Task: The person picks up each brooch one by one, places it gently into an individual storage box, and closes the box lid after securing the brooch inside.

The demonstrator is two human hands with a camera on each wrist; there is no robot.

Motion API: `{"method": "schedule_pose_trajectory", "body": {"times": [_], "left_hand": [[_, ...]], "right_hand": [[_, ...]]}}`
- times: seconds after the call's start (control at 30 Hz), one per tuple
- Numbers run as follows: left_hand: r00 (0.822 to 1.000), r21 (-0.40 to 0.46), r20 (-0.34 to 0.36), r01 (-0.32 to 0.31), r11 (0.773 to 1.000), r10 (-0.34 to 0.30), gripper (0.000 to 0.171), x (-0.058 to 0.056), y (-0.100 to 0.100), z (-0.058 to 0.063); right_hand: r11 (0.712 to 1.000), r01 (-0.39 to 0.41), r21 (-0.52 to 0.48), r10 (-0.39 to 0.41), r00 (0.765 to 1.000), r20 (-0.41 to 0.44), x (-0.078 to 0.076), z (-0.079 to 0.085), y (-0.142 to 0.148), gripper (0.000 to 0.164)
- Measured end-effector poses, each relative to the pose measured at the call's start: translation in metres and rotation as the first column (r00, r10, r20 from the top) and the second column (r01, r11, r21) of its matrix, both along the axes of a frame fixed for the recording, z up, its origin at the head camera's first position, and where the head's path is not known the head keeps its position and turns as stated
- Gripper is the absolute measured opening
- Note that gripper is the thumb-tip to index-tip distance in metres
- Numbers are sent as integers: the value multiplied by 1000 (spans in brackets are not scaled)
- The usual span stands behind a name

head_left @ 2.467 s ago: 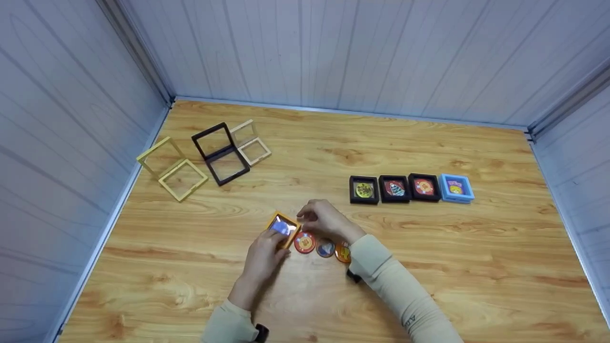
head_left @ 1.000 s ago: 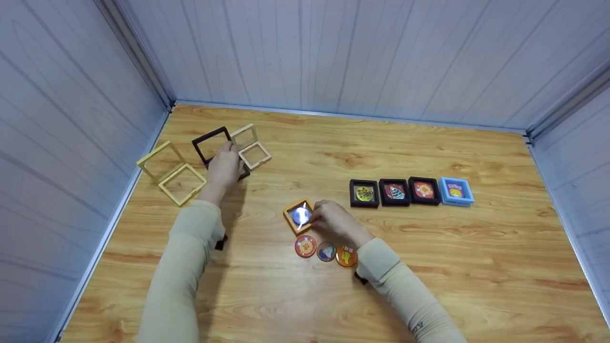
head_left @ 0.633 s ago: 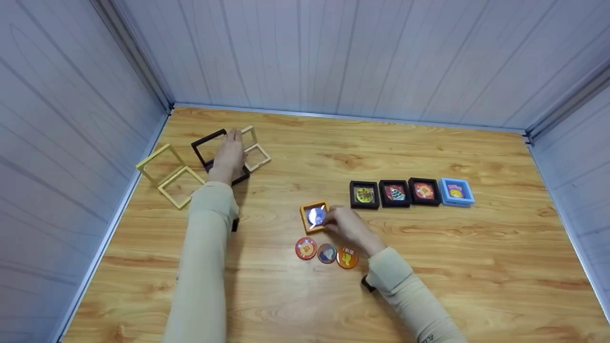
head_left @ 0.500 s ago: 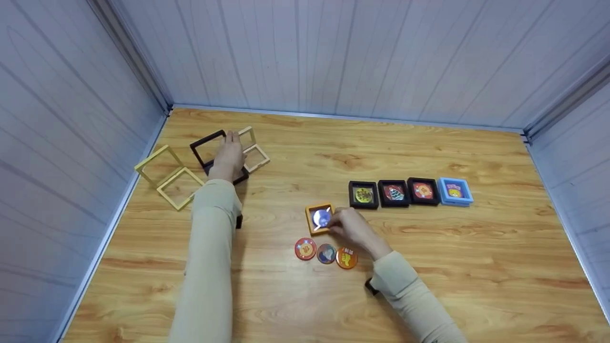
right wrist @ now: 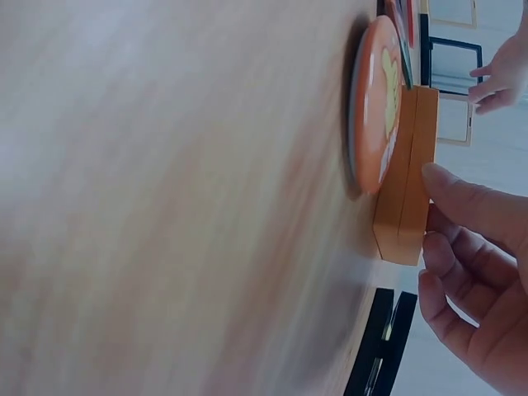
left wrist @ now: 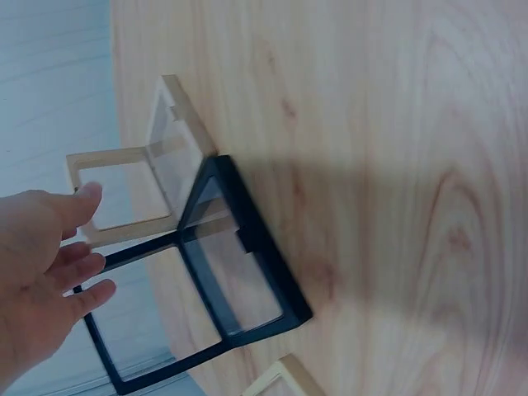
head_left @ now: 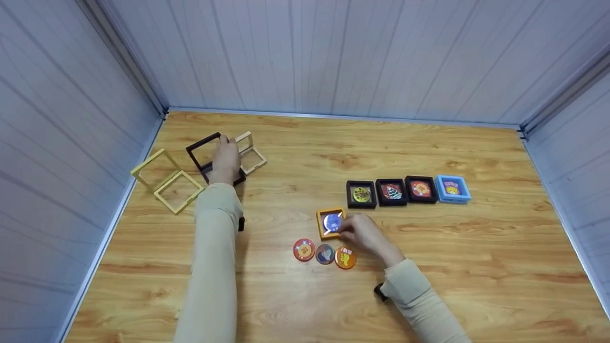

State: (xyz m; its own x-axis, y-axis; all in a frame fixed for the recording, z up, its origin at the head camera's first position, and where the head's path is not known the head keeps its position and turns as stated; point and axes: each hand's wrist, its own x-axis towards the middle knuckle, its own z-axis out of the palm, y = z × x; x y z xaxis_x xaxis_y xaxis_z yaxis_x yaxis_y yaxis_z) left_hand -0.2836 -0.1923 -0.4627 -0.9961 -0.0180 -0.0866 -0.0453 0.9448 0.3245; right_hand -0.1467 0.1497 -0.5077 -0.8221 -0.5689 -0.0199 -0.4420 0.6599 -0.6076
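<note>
My right hand [head_left: 364,233] pinches the near right side of a closed orange display case [head_left: 321,225] with a round blue badge inside. In the right wrist view, thumb and fingers grip the case's edge. Three round badges lie just in front of it: a red one [head_left: 303,250], a dark bluish one [head_left: 325,254] and an orange one [head_left: 345,257]. My left hand [head_left: 226,157] reaches over an opened black display case [left wrist: 268,260], fingers loosely spread at its raised lid. Beside it stands a smaller opened beige case [left wrist: 194,124], its lid close to the thumb.
An opened yellow case [head_left: 165,203] stands at the left. To the right, a row holds three closed black cases [head_left: 361,206] and a light blue case [head_left: 453,200], each with a badge inside. Pale panel walls [head_left: 314,57] border the wooden table.
My left hand has left the orange case and reached to the black case at the back left. The right hand has slid the orange case rightward, behind the badges.
</note>
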Motion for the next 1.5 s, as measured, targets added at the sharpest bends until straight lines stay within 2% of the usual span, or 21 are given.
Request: {"method": "schedule_pose_trajectory", "body": {"times": [0.1,0.27,0.47,0.67,0.87,1.2,1.33,1.4,1.5], "left_hand": [[998,-52,-54,-24,998,21,34,-1,2,-5],[991,-72,-133,-37,997,27,23,-2,7,-11],[991,-94,-130,-34,995,21,18,-3,10,-18],[988,-109,-151,-3,994,-13,16,0,11,-23],[981,-82,-188,34,996,-49,16,10,11,-27],[943,-39,-314,104,994,-111,11,32,22,-28],[925,17,-361,133,991,-118,8,41,26,-31],[923,54,-370,133,990,-104,10,46,29,-31],[931,96,-356,128,987,-86,14,55,34,-31]], "right_hand": [[1000,-4,-10,3,1000,-13,2,-1,4,8],[1000,21,-19,-22,999,-34,5,-2,12,7],[999,19,-40,-22,997,-73,8,-5,24,7],[997,78,-15,-79,996,-44,14,-3,38,8],[995,95,5,-95,995,-22,17,-2,50,9],[992,125,6,-124,991,-47,26,-3,71,9],[990,141,12,-140,988,-67,30,-3,80,7],[990,143,17,-141,986,-86,32,-4,84,6],[988,153,23,-150,984,-98,34,-4,90,5]]}}
